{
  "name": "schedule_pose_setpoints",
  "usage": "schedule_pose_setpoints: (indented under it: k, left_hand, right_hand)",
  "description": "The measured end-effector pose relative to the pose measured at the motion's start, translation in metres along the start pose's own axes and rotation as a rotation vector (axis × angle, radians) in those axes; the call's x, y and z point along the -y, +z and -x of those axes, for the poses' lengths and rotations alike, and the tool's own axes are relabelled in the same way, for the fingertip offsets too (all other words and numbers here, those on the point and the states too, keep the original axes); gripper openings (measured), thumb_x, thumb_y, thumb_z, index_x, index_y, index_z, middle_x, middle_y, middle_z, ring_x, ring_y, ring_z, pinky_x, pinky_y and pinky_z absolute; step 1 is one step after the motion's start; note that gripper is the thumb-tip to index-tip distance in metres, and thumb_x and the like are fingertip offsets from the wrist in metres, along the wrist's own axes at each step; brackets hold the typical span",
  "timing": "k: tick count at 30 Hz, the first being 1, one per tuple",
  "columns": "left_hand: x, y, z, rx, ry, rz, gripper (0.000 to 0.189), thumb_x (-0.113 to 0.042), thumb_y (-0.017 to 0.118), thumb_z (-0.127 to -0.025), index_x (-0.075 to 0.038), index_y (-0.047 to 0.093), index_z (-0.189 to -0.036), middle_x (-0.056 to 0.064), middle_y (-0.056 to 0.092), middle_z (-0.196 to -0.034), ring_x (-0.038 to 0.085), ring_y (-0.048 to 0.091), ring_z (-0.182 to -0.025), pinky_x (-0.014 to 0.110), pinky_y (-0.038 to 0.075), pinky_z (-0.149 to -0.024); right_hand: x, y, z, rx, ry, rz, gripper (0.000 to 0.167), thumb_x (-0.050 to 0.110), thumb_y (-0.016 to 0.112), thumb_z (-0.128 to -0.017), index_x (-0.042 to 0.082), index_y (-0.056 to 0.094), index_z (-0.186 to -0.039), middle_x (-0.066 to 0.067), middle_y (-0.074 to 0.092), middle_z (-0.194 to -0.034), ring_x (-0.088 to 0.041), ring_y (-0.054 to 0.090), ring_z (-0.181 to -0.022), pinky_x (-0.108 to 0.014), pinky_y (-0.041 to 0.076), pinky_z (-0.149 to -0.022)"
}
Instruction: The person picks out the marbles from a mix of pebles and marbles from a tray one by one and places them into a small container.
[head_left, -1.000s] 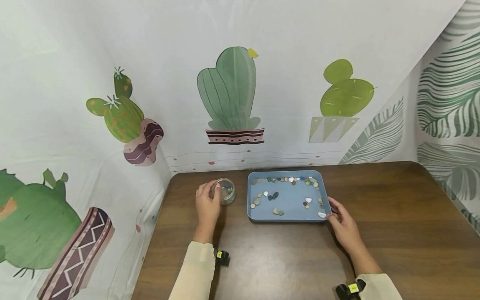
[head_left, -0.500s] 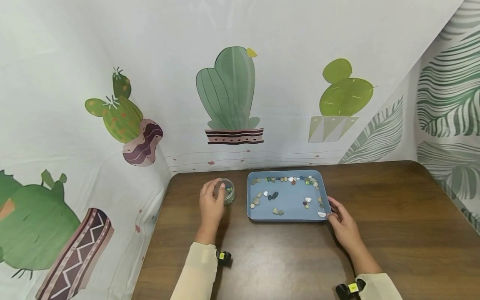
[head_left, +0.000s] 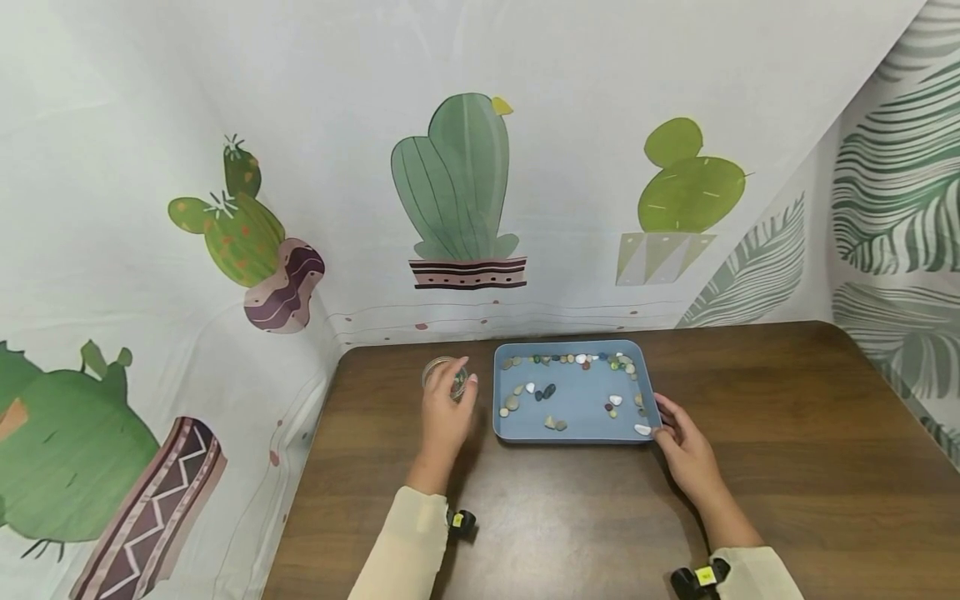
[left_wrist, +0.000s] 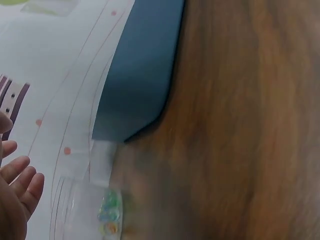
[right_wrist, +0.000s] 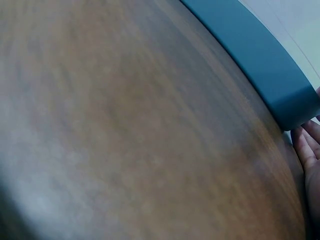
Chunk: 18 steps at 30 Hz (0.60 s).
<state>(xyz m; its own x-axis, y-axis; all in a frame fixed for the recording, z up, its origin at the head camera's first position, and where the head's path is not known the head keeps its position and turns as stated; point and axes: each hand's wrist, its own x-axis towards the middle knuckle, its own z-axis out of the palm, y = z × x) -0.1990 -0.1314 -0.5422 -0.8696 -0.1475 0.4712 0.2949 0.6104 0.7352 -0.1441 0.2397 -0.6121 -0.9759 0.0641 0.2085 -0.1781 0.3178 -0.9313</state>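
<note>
My left hand (head_left: 447, 417) is over a small clear jar (left_wrist: 82, 212) left of the tray, its fingers spread and loosely bent. Seen from the left wrist, the fingers are apart from the jar's wall, and green, blue and orange glass pebbles (left_wrist: 110, 215) lie at the jar's bottom. In the head view the hand covers part of the jar. A shallow blue tray (head_left: 581, 412) rests on the table, with pebbles along its far edge and in small groups. My right hand (head_left: 692, 458) holds the tray's near right corner, thumb at the front and fingers along the side.
The brown wooden table (head_left: 555, 517) extends in front of and to the right of the tray. Behind it hangs a white cloth (head_left: 577, 167) printed with cacti. Each wrist carries a black camera (head_left: 461, 522).
My left hand has moved right across the top of the jar, from its left side to its right. The right hand stays at the tray's corner, and the tray has not moved.
</note>
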Motion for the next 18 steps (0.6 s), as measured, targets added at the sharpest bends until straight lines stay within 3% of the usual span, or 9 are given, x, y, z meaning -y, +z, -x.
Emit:
schedule_pose_setpoints:
  k: [8, 12, 18]
  left_hand:
    - [-0.015, 0.025, 0.012, 0.125, 0.024, -0.022, 0.036, -0.022, 0.067, -0.096, -0.013, 0.067, -0.131, 0.005, 0.063, -0.131, 0.024, 0.063, -0.106, 0.034, 0.058, -0.085]
    - [-0.023, 0.039, 0.015, 0.176, 0.062, -0.027, 0.037, -0.020, 0.067, -0.095, -0.013, 0.067, -0.131, 0.006, 0.064, -0.130, 0.024, 0.062, -0.106, 0.038, 0.056, -0.087]
    - [-0.035, 0.059, 0.017, 0.251, 0.101, -0.027, 0.036, -0.020, 0.067, -0.095, -0.012, 0.067, -0.130, 0.005, 0.065, -0.129, 0.025, 0.060, -0.119, 0.043, 0.053, -0.098]
  right_hand:
    - [-0.004, -0.001, 0.000, -0.003, 0.024, 0.041, 0.056, -0.009, 0.051, -0.095, -0.001, 0.042, -0.150, -0.032, 0.051, -0.143, 0.015, 0.047, -0.117, 0.003, 0.040, -0.090]
    - [-0.004, -0.001, 0.000, -0.001, 0.035, 0.051, 0.055, -0.007, 0.051, -0.097, -0.001, 0.042, -0.150, -0.032, 0.051, -0.143, 0.015, 0.047, -0.116, 0.003, 0.040, -0.089]
    - [-0.003, -0.001, -0.001, 0.000, 0.037, 0.050, 0.056, -0.007, 0.052, -0.096, 0.001, 0.042, -0.151, -0.031, 0.052, -0.143, 0.016, 0.046, -0.116, 0.003, 0.039, -0.090]
